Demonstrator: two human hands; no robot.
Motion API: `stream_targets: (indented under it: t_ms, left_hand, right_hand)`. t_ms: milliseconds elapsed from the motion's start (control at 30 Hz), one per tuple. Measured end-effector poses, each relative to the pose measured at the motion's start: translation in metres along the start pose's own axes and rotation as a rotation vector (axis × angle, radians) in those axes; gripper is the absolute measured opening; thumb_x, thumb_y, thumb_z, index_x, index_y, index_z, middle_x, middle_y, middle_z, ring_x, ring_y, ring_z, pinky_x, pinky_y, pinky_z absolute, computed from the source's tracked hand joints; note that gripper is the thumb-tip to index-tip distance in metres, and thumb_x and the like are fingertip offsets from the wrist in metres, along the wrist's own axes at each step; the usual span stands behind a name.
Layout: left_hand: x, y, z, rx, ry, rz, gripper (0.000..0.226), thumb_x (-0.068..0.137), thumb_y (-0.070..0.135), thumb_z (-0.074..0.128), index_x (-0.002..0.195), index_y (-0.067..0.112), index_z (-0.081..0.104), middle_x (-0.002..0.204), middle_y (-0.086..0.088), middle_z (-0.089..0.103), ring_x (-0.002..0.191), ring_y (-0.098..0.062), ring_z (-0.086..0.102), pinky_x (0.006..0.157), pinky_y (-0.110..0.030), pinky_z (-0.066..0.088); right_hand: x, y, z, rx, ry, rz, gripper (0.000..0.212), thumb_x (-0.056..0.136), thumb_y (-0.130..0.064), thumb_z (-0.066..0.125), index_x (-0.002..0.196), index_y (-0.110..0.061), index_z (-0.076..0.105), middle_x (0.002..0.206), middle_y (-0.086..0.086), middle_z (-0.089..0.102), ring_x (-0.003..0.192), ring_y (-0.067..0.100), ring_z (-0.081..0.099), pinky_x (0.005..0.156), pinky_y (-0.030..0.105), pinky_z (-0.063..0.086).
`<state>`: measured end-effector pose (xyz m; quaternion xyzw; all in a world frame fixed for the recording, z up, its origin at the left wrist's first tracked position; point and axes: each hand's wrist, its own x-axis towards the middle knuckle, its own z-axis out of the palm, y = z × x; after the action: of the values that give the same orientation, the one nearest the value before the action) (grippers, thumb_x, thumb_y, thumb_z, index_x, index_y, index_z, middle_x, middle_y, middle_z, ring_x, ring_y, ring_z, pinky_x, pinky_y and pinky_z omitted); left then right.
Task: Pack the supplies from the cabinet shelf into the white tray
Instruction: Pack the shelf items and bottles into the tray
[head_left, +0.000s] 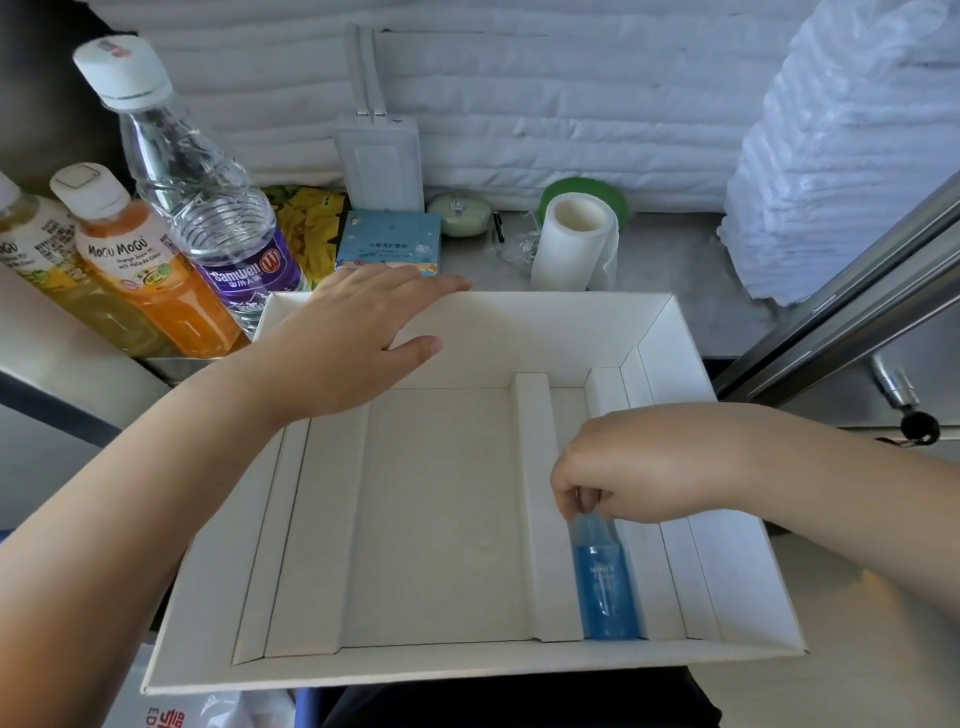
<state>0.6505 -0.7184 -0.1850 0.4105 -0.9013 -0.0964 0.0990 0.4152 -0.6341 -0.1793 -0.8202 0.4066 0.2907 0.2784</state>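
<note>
The tray (467, 332) is sitting open just in front of the shelf (665, 249). It's white card, with a wide middle bay and narrow slots running down each side. The blue bottle (605, 587) is lying lengthwise in the slot just right of the middle bay, base at the near wall, top pointing away, and the right hand (639, 467) is pinching that top. On the shelf's left, three bottles are standing together: yellow juice (36, 244), orange juice (140, 265) and a tall clear water bottle (202, 208). The blue box (389, 241) is lying flat just beyond the tray's far wall. The white roll (574, 244) is standing upright to its right, and the green bar (460, 213) is lying between them, further back.
</note>
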Motion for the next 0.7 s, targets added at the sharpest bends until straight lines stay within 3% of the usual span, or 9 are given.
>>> stream_targets:
  t_ms: [100, 233, 467, 567, 700]
  left_hand:
    - [-0.001, 0.001, -0.001, 0.005, 0.002, -0.009, 0.052, 0.091, 0.044, 0.038, 0.141, 0.039, 0.027, 0.132, 0.007, 0.046, 0.123, -0.010, 0.029, 0.100, -0.029, 0.018]
    - [-0.001, 0.002, 0.000, 0.002, 0.002, -0.014, 0.051, 0.092, 0.041, 0.041, 0.141, 0.039, 0.027, 0.129, 0.009, 0.046, 0.119, -0.008, 0.029, 0.094, -0.027, 0.019]
    - [-0.002, 0.004, 0.000, -0.010, 0.005, -0.012, 0.051, 0.093, 0.041, 0.040, 0.142, 0.039, 0.025, 0.128, 0.014, 0.045, 0.118, -0.006, 0.031, 0.094, -0.021, 0.015]
    - [-0.002, 0.004, 0.000, -0.001, 0.011, -0.016, 0.052, 0.093, 0.042, 0.039, 0.142, 0.040, 0.022, 0.129, 0.014, 0.044, 0.118, -0.004, 0.028, 0.094, -0.020, 0.014]
    - [-0.002, 0.004, 0.001, 0.012, 0.012, -0.028, 0.052, 0.094, 0.042, 0.038, 0.143, 0.038, 0.022, 0.129, 0.013, 0.044, 0.119, -0.004, 0.027, 0.096, -0.021, 0.013]
  right_hand:
    - [-0.007, 0.001, -0.015, 0.055, 0.093, -0.009, 0.029, 0.092, -0.015, 0.051, 0.115, -0.030, 0.059, 0.098, -0.020, 0.055, 0.091, -0.001, 0.054, 0.079, 0.015, 0.046]
    - [-0.025, 0.008, -0.058, 0.166, 0.409, -0.034, 0.015, 0.088, -0.033, 0.054, 0.100, -0.039, 0.062, 0.091, -0.028, 0.062, 0.086, -0.014, 0.057, 0.081, 0.016, 0.049]
    - [-0.015, 0.015, -0.117, 0.215, 0.920, -0.082, 0.015, 0.088, -0.022, 0.059, 0.098, -0.030, 0.067, 0.093, -0.019, 0.065, 0.086, -0.002, 0.061, 0.079, 0.020, 0.048]
    - [0.022, 0.028, -0.135, -0.003, 0.897, 0.028, 0.024, 0.090, -0.022, 0.056, 0.114, -0.023, 0.061, 0.110, -0.011, 0.057, 0.103, 0.010, 0.055, 0.088, 0.030, 0.044]
    - [0.073, 0.053, -0.156, -0.160, 0.638, 0.199, 0.043, 0.092, -0.021, 0.051, 0.135, -0.019, 0.047, 0.135, 0.004, 0.045, 0.119, 0.024, 0.047, 0.096, 0.036, 0.040]
